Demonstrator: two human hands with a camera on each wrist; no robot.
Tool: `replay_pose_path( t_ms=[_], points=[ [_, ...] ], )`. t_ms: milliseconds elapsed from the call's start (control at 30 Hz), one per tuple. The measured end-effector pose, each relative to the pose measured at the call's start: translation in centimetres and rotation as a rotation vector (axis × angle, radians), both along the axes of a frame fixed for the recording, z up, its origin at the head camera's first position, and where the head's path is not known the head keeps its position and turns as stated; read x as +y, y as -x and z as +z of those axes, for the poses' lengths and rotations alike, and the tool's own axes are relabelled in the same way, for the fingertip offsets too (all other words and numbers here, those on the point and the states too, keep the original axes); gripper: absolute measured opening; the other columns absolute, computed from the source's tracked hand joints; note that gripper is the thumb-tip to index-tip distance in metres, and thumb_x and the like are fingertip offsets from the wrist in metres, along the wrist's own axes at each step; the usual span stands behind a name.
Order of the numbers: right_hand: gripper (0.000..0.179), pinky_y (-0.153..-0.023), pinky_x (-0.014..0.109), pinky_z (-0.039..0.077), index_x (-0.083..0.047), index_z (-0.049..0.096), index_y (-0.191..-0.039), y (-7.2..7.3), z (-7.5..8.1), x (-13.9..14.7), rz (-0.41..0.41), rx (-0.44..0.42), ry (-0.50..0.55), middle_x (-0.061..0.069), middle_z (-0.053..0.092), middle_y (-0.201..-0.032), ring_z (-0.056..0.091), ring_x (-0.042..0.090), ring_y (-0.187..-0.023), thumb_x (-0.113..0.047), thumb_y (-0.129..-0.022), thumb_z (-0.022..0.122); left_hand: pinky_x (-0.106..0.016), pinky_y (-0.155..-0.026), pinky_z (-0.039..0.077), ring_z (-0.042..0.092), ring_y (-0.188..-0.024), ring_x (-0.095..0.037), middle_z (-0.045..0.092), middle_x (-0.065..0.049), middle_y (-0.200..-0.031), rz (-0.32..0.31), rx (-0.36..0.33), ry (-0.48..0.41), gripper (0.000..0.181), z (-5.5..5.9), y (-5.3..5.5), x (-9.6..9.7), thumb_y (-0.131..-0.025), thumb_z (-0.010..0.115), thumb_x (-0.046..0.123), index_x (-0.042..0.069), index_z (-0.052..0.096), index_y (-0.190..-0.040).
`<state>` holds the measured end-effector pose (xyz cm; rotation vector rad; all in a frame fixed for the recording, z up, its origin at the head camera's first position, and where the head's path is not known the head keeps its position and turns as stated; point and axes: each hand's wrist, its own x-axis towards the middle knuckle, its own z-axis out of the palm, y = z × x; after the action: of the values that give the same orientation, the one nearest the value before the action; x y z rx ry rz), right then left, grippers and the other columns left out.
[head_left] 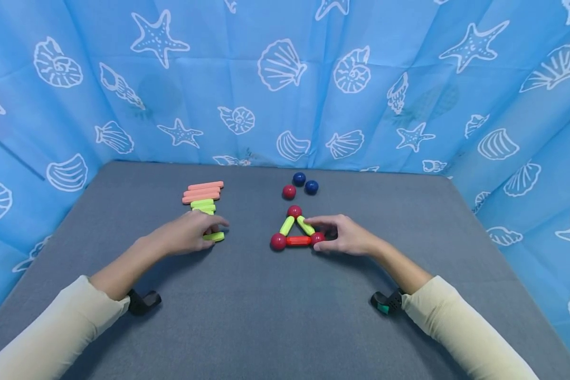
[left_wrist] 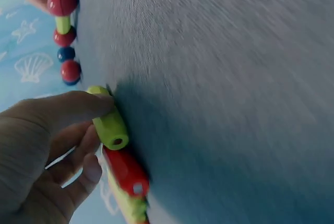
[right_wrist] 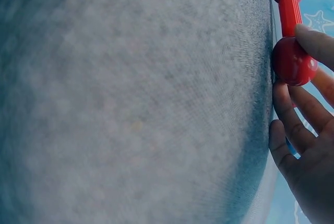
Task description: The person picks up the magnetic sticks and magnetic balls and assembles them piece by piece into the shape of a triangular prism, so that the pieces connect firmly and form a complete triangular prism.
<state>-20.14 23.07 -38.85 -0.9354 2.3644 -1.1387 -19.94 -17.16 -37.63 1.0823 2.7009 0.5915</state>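
Near the left row of rods, my left hand pinches a short yellow-green rod, its thumb lying along the rod in the left wrist view. Just beyond that rod is a red one, hidden behind the hand in the head view. My right hand holds the right corner ball of a flat triangle, thumb on the near side and forefinger reaching to the yellow-green side rod. The triangle joins three dark red balls with two yellow-green rods and a red rod along the near side.
Behind the triangle sit a loose red ball and two blue balls. Several salmon rods lie in a row beyond the left hand, with yellow-green rods nearer. A blue shell-print curtain hangs behind the grey table.
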Motion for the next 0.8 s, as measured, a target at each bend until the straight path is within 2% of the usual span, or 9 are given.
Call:
replay_pose_path(
  t_ms=[100, 333, 433, 500, 600, 800],
  points=[
    [0.063, -0.097, 0.048, 0.047, -0.002, 0.050, -0.144, 0.0, 0.0, 0.0, 0.003, -0.003, 0.001, 0.016, 0.055, -0.141, 0.059, 0.026, -0.112, -0.014, -0.088, 0.075, -0.038, -0.081, 0.055, 0.064, -0.089, -0.013, 0.070, -0.001, -0.101, 0.027, -0.040, -0.053, 0.046, -0.1, 0.4, 1.6, -0.086, 0.075, 0.003, 0.004, 0.062, -0.130],
    [0.063, -0.097, 0.049, 0.047, -0.003, 0.049, -0.145, 0.0, 0.1, 0.0, -0.001, -0.011, -0.007, 0.016, 0.054, -0.142, 0.058, 0.027, -0.114, -0.015, -0.088, 0.074, -0.038, -0.084, 0.054, 0.062, -0.094, -0.017, 0.067, -0.002, -0.104, 0.079, -0.130, -0.373, 0.051, 0.6, 2.4, 6.6, -0.086, 0.075, 0.004, 0.008, 0.057, -0.134],
    [0.063, -0.098, 0.049, 0.047, -0.004, 0.049, -0.145, 0.0, 0.0, 0.0, -0.002, -0.014, -0.010, 0.016, 0.054, -0.142, 0.058, 0.027, -0.115, -0.016, -0.088, 0.074, -0.036, -0.086, 0.055, 0.062, -0.096, -0.018, 0.066, -0.003, -0.105, 0.100, -0.140, -0.481, 0.049, 0.8, 3.3, 8.8, -0.087, 0.075, 0.005, 0.011, 0.058, -0.133],
    [0.063, -0.098, 0.049, 0.047, -0.004, 0.049, -0.145, 0.0, 0.0, -0.1, 0.001, -0.012, -0.008, 0.016, 0.054, -0.142, 0.058, 0.028, -0.116, -0.016, -0.088, 0.075, -0.037, -0.086, 0.055, 0.063, -0.097, -0.019, 0.066, -0.005, -0.106, 0.100, -0.147, -0.540, 0.048, 0.9, 3.8, 10.2, -0.087, 0.074, 0.004, 0.008, 0.058, -0.132],
    [0.063, -0.098, 0.049, 0.047, -0.003, 0.049, -0.145, 0.1, 0.0, -0.1, 0.010, -0.005, -0.004, 0.016, 0.054, -0.142, 0.059, 0.029, -0.117, -0.016, -0.089, 0.074, -0.036, -0.085, 0.055, 0.063, -0.098, -0.020, 0.066, -0.006, -0.108, 0.093, -0.152, -0.598, 0.046, 0.8, 4.3, 11.8, -0.087, 0.074, 0.002, 0.006, 0.058, -0.131],
    [0.063, -0.098, 0.050, 0.048, -0.002, 0.049, -0.145, 0.1, 0.1, 0.0, 0.013, -0.006, 0.002, 0.017, 0.054, -0.142, 0.058, 0.030, -0.118, -0.015, -0.089, 0.074, -0.034, -0.084, 0.054, 0.063, -0.099, -0.019, 0.066, -0.006, -0.110, 0.107, -0.142, -0.636, 0.041, 0.2, 5.0, 14.0, -0.088, 0.073, 0.001, 0.007, 0.061, -0.127]
  ],
)
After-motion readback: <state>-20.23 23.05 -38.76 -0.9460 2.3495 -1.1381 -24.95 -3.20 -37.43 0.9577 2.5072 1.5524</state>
